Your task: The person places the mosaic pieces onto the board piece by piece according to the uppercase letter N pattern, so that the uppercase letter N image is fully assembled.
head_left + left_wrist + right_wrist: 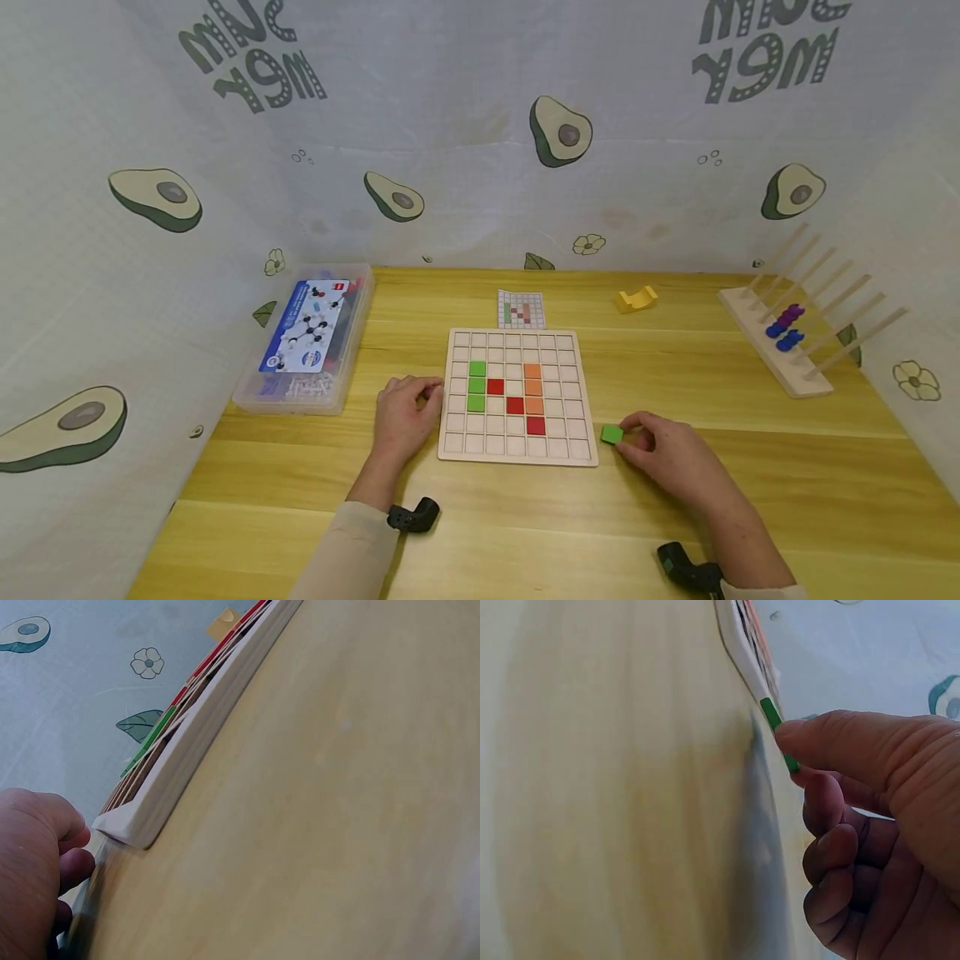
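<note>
A wooden grid board (517,459) lies on the table. In its cells are a column of green tiles (477,385), a diagonal of red tiles (514,406) and a column of orange tiles (533,387). Beside the board's lower right corner, my right hand (675,454) pinches a green square tile (611,434) between thumb and forefinger. The right wrist view shows this tile (772,716) edge-on, the other fingers curled below. My left hand (405,417) rests at the board's left edge, fingers loosely bent, fingertips right at the rim in the left wrist view.
Behind the board lies a small printed grid card (521,323) with a coloured pattern. A clear plastic box (307,342) stands at the left. A yellow curved block (637,299) sits at the back; a wooden peg rack (776,342) with blue and purple pieces stands far right.
</note>
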Demonstrator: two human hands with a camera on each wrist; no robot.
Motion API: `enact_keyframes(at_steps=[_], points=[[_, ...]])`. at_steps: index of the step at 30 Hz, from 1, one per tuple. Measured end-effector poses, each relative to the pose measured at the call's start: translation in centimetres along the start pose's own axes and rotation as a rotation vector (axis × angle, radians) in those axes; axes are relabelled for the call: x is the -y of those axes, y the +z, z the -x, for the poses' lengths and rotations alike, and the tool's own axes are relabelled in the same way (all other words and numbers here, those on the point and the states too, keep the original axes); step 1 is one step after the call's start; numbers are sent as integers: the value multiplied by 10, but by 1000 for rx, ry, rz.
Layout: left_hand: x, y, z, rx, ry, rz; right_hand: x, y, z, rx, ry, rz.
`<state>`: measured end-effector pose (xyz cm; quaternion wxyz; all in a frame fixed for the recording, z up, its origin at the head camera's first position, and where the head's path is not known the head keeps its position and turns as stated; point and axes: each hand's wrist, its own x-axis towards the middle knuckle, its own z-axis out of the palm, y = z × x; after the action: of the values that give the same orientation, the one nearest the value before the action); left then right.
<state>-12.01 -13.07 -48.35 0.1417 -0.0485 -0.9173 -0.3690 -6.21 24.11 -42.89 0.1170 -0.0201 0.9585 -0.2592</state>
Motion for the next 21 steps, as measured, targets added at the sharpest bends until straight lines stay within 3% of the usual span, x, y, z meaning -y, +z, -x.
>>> enact_keyframes(at_steps=[6, 12, 21], points=[[1, 0, 0, 3, -15, -3, 12, -5, -3, -22, -34, 2], [2, 0, 0, -6, -5, -9, 33, -3, -11, -50, -123, -20], [2, 2, -1, -15, 7, 0, 63, 7, -23, -5, -179, -61]])
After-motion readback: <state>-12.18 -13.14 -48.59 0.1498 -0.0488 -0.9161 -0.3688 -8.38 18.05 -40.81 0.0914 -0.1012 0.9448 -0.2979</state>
